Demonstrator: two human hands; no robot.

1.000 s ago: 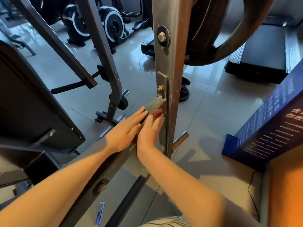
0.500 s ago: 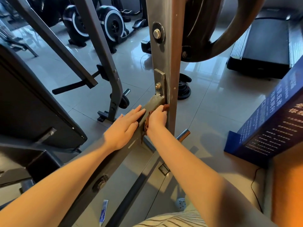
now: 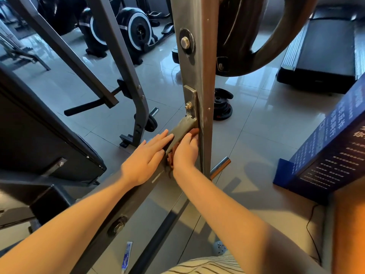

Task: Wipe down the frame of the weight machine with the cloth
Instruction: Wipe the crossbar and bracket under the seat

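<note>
Cloth under right hand, against frame

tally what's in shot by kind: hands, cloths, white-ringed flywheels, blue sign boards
hands: 2 (left hand, right hand)
cloth: 1
white-ringed flywheels: 2 (left flywheel, right flywheel)
blue sign board: 1
total: 6

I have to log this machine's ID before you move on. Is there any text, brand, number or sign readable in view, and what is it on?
Blue sign board: white Chinese characters, large and small, too blurred and slanted to read reliably.
Tube on the floor: blue and white print, too small to read.
Frame post and diagonal beam: no label, brand or number shows.
</note>
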